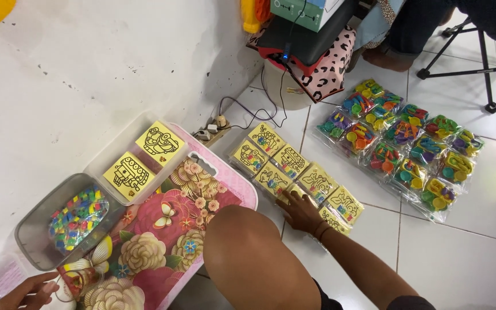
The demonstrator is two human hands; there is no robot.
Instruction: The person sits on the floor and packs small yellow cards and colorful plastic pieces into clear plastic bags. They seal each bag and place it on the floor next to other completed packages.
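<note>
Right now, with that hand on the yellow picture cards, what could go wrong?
1. The right hand presses on overlapping yellow cards on smooth tile; a push might slide the rows apart.
2. The bent knee is close to the same cards and could bump or crease them.
3. The left hand rests by the grey tub of beads at the floral box's edge; a nudge might tip it.

Two yellow cards [143, 157] in tray [112, 139]
</note>
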